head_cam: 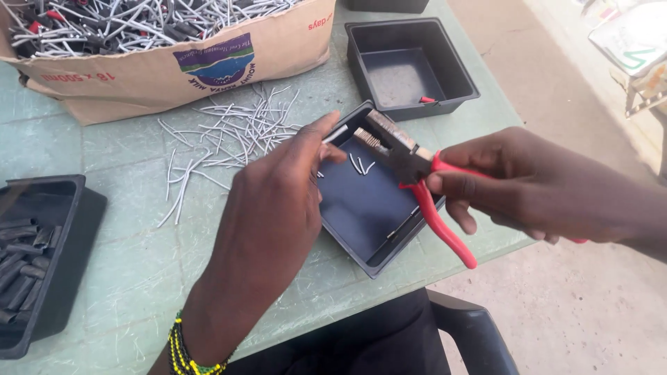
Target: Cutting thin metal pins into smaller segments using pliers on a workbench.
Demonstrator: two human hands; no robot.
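With the right hand (528,187) gripping red-handled pliers (417,180) and the left hand (278,208) pinching a wire piece (335,134) at the tool's tip, a fingertip risked being nipped.

Setting: an informal outdoor workshop for small wire work. Evidence: a pale green plastic surface (125,264) stands on bare sandy ground seen at the right of the frame. A brown cardboard box (167,69) at upper left is filled with cut grey wire pieces. Loose grey wire offcuts (222,139) lie at centre. Black square plastic trays (410,62) hold sorted parts. Red-handled pliers (424,187) are in use.
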